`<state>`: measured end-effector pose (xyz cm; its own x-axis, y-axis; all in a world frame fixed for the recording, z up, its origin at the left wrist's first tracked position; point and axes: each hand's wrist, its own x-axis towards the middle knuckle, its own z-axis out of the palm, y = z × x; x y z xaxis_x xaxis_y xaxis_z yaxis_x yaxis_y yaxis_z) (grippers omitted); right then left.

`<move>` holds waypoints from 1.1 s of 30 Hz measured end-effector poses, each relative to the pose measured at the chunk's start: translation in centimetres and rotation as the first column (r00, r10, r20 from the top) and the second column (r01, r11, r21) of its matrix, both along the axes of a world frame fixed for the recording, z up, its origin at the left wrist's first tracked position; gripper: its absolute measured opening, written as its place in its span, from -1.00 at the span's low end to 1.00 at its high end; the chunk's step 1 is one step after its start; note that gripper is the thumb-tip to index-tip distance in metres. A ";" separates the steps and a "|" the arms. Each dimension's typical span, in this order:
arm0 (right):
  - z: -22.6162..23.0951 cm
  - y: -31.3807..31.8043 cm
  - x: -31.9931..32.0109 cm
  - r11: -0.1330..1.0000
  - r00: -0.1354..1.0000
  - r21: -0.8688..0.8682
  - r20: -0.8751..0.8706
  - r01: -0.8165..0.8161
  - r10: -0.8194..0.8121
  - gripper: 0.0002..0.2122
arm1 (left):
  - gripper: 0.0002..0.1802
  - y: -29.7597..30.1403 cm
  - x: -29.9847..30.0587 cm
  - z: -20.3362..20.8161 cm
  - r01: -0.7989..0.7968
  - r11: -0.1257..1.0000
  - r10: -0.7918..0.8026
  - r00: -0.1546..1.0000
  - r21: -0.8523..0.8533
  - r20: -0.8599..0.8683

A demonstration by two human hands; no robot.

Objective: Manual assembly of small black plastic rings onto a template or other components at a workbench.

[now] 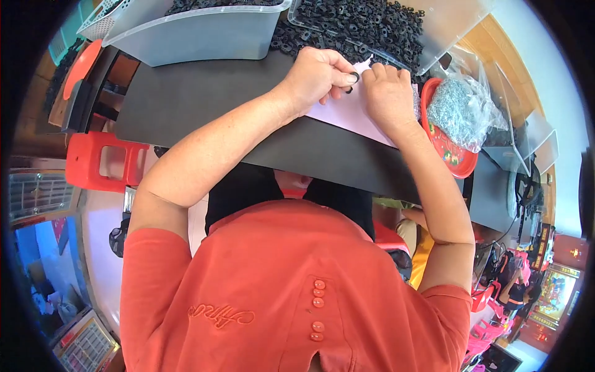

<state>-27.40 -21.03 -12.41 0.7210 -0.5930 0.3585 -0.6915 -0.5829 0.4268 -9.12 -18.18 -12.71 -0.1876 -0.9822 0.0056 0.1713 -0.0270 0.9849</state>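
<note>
Table [186, 99]: dark, smooth top, bare near its left part. Far left, translucent bin [198, 42] holding black pieces; far centre to right, heap of small black parts [365, 25], some spilling past a clear tray's edge. Pale lilac sheet [354, 118] lies flat under the hands. Left hand [316, 77] pinches 1 small black ring-shaped piece [355, 76] between thumb and finger, above the sheet, just left of the right hand. Right hand [389, 93]: fingers curled down at the sheet; cannot tell whether it grips anything. Right side: red tray [462, 166] bearing a clear plastic bag [462, 105] of small pale-blue bits. Room: red stool [93, 162] left of the table, pale wall [561, 80] at right, framed colourful picture [556, 294] near right.
</note>
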 end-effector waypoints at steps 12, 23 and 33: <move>2.1 0.7 1.5 0.502 0.221 0.580 0.766 -0.641 -0.604 -0.91 | -0.88 0.0 0.0 0.1 -0.012 1.000 0.012 1.000 0.012 -0.008; 0.4 0.3 1.4 0.483 0.022 0.445 0.752 -0.754 -0.659 -0.89 | -0.88 0.4 0.1 0.1 -0.005 1.000 0.005 1.000 0.027 0.007; 0.1 -0.6 -0.1 0.630 0.192 0.448 0.881 -0.635 -0.433 -0.86 | -0.81 -0.3 -0.4 0.3 0.000 0.999 0.003 0.998 0.038 -0.070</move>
